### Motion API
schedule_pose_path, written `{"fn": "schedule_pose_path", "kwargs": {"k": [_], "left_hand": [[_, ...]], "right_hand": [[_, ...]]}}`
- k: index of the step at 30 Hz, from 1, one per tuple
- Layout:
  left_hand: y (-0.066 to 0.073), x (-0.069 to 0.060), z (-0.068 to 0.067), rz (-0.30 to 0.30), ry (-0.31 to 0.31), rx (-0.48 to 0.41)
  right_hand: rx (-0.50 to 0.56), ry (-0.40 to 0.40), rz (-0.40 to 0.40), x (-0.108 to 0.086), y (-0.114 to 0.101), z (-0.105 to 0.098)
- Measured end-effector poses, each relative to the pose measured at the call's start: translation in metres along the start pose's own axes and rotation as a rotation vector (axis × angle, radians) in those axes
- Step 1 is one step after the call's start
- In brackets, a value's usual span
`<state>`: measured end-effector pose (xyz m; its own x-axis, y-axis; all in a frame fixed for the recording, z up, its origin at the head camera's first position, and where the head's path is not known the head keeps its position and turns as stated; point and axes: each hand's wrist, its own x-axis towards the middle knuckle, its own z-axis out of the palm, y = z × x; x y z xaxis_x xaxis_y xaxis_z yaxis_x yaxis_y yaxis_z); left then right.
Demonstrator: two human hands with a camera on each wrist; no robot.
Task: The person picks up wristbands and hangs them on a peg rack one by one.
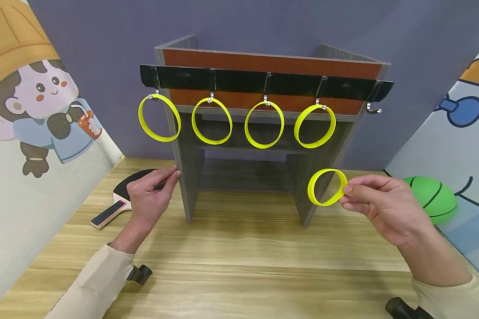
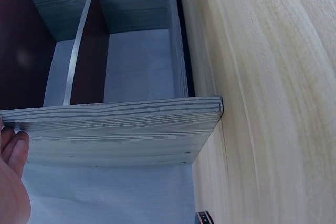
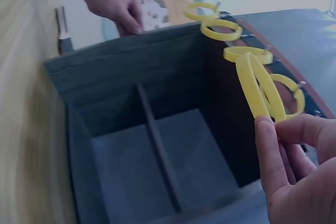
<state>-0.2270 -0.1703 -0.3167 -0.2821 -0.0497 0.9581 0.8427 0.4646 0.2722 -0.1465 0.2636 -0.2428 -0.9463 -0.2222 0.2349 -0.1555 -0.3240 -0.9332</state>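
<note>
My right hand (image 1: 387, 204) pinches a yellow ring (image 1: 327, 187) between thumb and fingers, in front of the shelf's right side and below the hooks. The left hand (image 1: 149, 195) grips the front edge of the left side panel of a grey wooden shelf (image 1: 185, 190). In the left wrist view its fingers (image 2: 19, 148) lie against that panel, partly cut off by the frame. Several yellow rings (image 1: 159, 138) hang from metal hooks along a black strip (image 1: 239, 81) across the shelf's top. At the strip's right end, a hook (image 1: 373, 109) carries no ring.
A table tennis bat (image 1: 107, 213) lies on the wooden table (image 1: 239, 266) behind my left hand. To the right, a green ball-shaped picture (image 1: 433, 199) shows behind my right hand. Cartoon-decorated walls (image 1: 8, 212) stand at both sides, with a grey-blue wall (image 1: 255, 22) behind the shelf.
</note>
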Motion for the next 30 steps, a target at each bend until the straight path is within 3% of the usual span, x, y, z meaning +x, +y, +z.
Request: {"fn": "schedule_pose_path", "kwargs": {"k": [6, 10, 18, 30], "left_hand": [[-0.001, -0.001, -0.001, 0.0, -0.011, 0.008], [-0.002, -0.002, -0.002, 0.004, -0.018, 0.011], [-0.004, -0.002, -0.002, 0.01, -0.01, 0.009], [-0.003, -0.001, -0.001, 0.01, -0.016, 0.004]], "right_hand": [[0.05, 0.092, 0.022, 0.002, -0.015, -0.01], [0.007, 0.222, 0.036, 0.004, -0.026, -0.012], [-0.05, 0.367, -0.016, 0.012, -0.048, -0.013], [0.002, 0.417, -0.082, 0.022, -0.067, -0.011]]}}
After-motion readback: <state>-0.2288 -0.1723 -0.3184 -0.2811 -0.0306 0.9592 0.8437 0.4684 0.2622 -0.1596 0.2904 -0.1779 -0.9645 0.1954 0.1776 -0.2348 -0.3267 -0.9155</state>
